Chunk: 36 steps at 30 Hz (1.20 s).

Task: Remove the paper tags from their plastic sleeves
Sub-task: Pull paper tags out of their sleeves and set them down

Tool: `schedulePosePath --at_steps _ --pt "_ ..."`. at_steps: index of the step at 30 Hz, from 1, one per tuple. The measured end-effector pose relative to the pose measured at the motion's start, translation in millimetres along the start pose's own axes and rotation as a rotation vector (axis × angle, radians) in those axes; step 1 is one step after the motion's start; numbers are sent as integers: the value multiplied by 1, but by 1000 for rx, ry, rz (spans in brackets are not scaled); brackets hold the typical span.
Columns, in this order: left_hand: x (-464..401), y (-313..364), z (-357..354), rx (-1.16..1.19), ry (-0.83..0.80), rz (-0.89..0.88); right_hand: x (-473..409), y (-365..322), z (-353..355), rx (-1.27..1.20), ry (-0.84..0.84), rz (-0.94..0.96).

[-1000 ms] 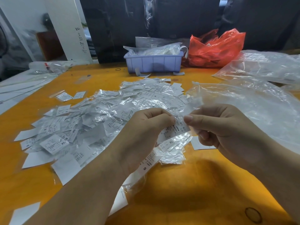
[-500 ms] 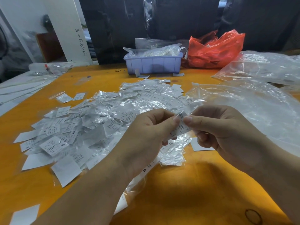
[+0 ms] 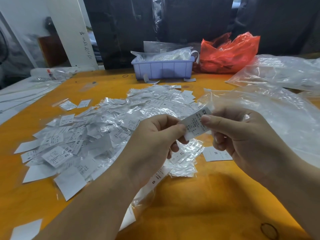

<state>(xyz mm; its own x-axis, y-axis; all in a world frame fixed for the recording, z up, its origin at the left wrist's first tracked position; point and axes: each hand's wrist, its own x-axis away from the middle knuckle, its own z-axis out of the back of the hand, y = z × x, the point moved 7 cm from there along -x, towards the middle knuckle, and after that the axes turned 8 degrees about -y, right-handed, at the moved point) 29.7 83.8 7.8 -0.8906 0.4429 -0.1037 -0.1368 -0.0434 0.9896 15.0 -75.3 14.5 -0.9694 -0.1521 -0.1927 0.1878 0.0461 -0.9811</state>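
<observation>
Paper tag [image 3: 197, 124] marked XS, pinched between both hands above the orange table [image 3: 199, 205].

White with fine print, it tilts up to the right; whether its sleeve is on cannot be told. The left hand [image 3: 152, 144] grips its lower end, the right hand [image 3: 242, 135] its upper end, thumb on top. Behind lies a heap of tags and sleeves [image 3: 103, 129]; a lilac bin [image 3: 162, 69] holds clear bags beside a red bag [image 3: 228, 54].

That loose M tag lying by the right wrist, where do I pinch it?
Pinch the M tag by its near-left corner, coming from the left: it lies flat on the orange table, and the right hand covers its right end.
</observation>
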Motion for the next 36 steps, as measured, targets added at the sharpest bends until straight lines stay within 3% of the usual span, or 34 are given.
schedulePosePath --at_steps 8,14,18,23,28,32,34,36 --pt "0 2 -3 1 -1 -70 2 0 -17 48 -131 43" --pt "-1 0 -6 80 -80 -48 1 8 -13 24 -96 -13" --pt "0 5 -6 4 -102 -95 1 9 -14 5 -143 -47" --pt "2 7 -3 -56 -62 -87 1 10 -16 1 -194 -95" --pt "0 5 5 -27 19 -69 -3 7 -7 -54 -142 -95" --pt "0 5 6 -54 42 -57 -1 5 -9 16 -158 -106" --pt "0 2 12 -89 88 -22 -1 -1 -3 44 -108 -95" --pt "-1 -3 25 -160 193 25 -1 -12 12 235 2 -54"
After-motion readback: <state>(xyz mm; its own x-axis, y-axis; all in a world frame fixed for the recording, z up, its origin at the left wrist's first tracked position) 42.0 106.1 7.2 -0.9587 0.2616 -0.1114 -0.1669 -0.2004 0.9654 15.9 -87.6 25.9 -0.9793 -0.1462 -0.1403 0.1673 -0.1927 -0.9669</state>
